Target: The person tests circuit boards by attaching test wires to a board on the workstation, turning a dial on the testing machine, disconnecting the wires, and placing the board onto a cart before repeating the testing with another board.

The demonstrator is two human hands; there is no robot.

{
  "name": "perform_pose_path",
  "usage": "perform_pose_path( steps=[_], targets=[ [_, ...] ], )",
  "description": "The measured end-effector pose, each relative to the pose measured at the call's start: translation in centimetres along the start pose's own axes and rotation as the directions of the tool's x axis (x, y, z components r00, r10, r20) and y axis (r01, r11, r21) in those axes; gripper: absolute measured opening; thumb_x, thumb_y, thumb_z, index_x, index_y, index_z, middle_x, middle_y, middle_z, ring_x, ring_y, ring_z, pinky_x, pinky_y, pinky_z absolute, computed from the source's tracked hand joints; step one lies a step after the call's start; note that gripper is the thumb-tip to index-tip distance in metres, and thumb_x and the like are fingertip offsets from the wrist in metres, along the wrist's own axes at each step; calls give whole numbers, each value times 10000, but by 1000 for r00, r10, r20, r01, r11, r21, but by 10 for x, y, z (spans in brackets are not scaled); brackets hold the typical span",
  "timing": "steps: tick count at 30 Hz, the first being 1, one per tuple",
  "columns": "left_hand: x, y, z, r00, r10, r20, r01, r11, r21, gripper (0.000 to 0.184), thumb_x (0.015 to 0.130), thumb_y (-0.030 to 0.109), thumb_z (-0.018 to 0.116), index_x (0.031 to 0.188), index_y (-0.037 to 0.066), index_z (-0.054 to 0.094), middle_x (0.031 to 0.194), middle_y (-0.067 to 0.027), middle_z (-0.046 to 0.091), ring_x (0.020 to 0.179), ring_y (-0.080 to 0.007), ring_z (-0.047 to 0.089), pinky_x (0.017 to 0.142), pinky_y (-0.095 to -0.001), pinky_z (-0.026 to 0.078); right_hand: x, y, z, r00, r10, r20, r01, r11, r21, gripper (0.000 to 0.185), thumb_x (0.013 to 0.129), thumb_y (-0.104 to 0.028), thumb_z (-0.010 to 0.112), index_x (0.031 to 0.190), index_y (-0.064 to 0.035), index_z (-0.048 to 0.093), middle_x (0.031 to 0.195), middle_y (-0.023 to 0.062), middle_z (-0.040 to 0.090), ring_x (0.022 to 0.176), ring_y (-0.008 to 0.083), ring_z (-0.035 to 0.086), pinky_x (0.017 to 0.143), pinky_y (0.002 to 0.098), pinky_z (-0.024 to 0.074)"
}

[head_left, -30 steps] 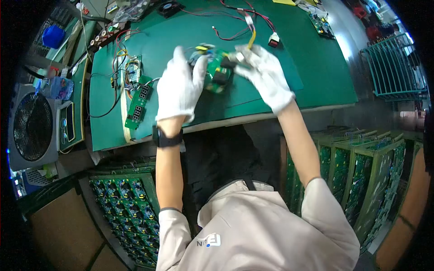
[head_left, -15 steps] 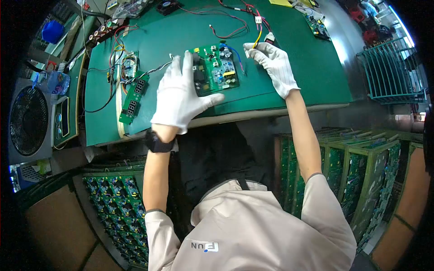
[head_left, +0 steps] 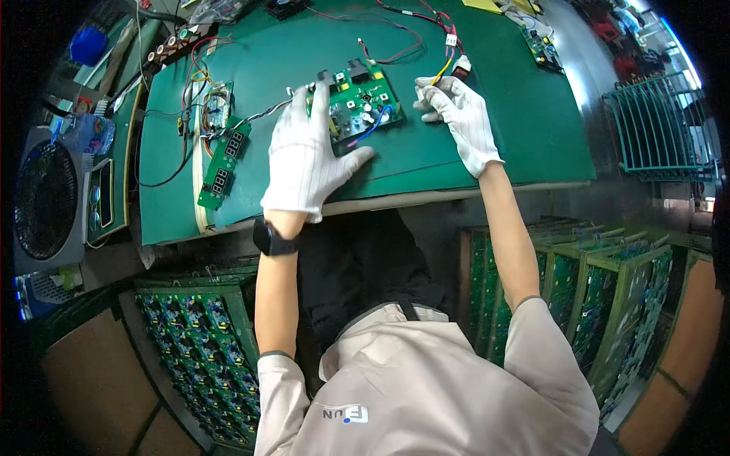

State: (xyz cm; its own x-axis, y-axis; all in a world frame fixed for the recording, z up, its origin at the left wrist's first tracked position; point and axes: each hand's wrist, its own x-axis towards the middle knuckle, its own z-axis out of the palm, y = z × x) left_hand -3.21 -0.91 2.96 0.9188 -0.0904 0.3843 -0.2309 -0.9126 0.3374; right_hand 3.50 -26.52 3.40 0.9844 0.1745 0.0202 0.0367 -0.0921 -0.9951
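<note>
A green circuit board (head_left: 366, 97) lies on the bench mat, with black parts, a white round part and a loose blue wire on it. My left hand (head_left: 304, 163), in a white glove, is at the board's left edge with its fingers stretched out and thumb spread; its fingertips cover part of that edge. Beside those fingertips ends a twisted black-and-white cable (head_left: 262, 115), running from a small display board (head_left: 224, 166) with digit windows. To the right of the board, my gloved right hand (head_left: 460, 118) pinches the end of a yellow wire cable (head_left: 443, 70); the tip is hidden by the fingers.
A small wired module (head_left: 218, 106) sits at left, near a row of round terminals (head_left: 171, 45). Another circuit board (head_left: 541, 49) lies at the back right. Racks of boards (head_left: 194, 342) stand below the bench edge, and a green wire rack (head_left: 658, 129) stands at right.
The circuit board has turned, so its blue wire now lies along the near side. My left hand stays beside it. My right hand has shifted slightly right and down, still on the cable.
</note>
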Motion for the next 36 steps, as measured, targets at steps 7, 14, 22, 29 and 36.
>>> perform_pose_path(
  steps=[7,14,22,29,36],
  targets=[
    [5,-16,0,994,92,-65,-91,996,15,828,764,429,880,1429,64,550,1377,-244,578,1259,-432,565,1068,-492,477,-17,8,-6,999,49,13,-50,998,40,289,1035,-170,664,1247,23,695,1086,74,744,926,128,720,803,262,565],
    [9,-5,-18,979,197,-52,-197,980,8,128,883,214,789,945,125,722,925,-39,716,909,-263,686,812,-416,523,-20,0,9,994,-97,49,95,994,49,256,994,-54,693,1227,50,719,1095,81,764,981,110,707,910,246,555],
    [46,-4,-8,985,139,104,-45,780,-624,185,949,162,778,1071,27,741,952,-78,776,842,-109,719,739,-284,568,-13,13,29,969,-246,-26,243,967,-81,192,970,-41,716,1132,60,734,1105,104,769,984,110,699,891,256,551],
    [54,-8,15,986,110,127,74,391,-917,403,1001,156,730,1313,-45,575,1228,-137,724,1164,-167,674,1036,-313,527,-8,12,23,753,-607,254,658,694,-293,111,887,-47,777,995,-22,789,1071,103,781,1166,277,676,1033,406,514],
    [50,-7,39,997,45,-61,-75,497,-864,366,980,171,747,1260,-28,622,1166,-141,743,1123,-215,701,987,-342,542,0,8,28,789,-532,308,608,749,-265,167,871,-50,807,1035,-13,802,1082,93,788,1081,225,720,939,345,567]
  ],
)
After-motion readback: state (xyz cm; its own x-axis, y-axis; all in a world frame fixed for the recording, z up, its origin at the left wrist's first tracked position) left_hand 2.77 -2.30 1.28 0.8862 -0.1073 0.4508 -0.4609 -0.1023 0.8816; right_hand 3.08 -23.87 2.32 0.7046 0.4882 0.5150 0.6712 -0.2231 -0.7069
